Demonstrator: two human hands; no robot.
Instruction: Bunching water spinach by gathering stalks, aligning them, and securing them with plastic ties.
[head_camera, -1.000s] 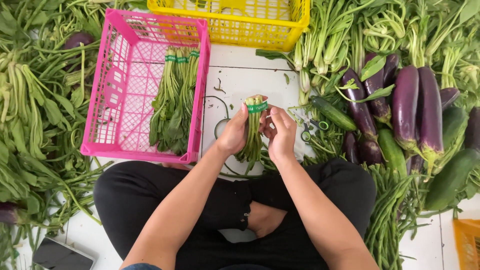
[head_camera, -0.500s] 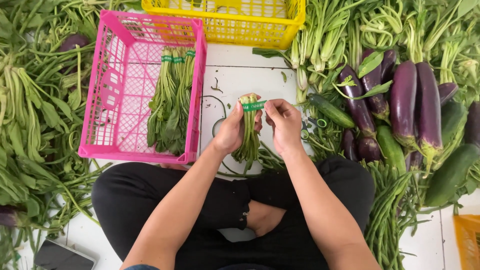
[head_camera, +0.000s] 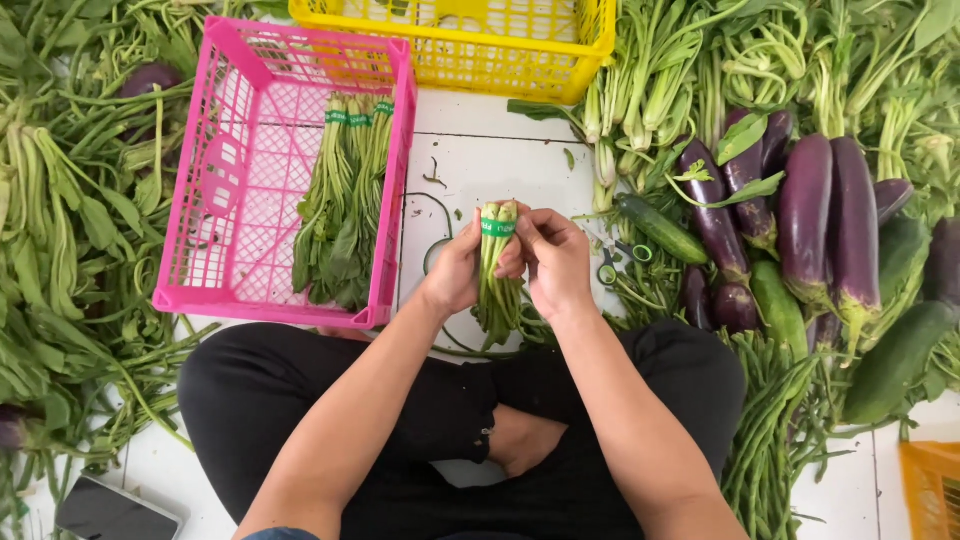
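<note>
Head view: left hand (head_camera: 455, 275) and right hand (head_camera: 552, 262) both clasped around one small bundle of green leafy stems bound with a green tape band (head_camera: 497, 270), held upright between them over the white tiled floor (head_camera: 480, 170), cut ends up, leaves hanging down toward the lap. Pink plastic lattice crate (head_camera: 250, 290) just left of the left hand, with banded green bundles (head_camera: 345, 200) lying inside. Yellow plastic crate (head_camera: 450, 50) beyond the hands. Small scissors (head_camera: 607, 270) just right of the right hand; dark purple long eggplants (head_camera: 820, 220) and green cucumbers (head_camera: 660, 228) further right. Dark phone (head_camera: 115, 515) on floor, well left of the hands, nearer the body.
</note>
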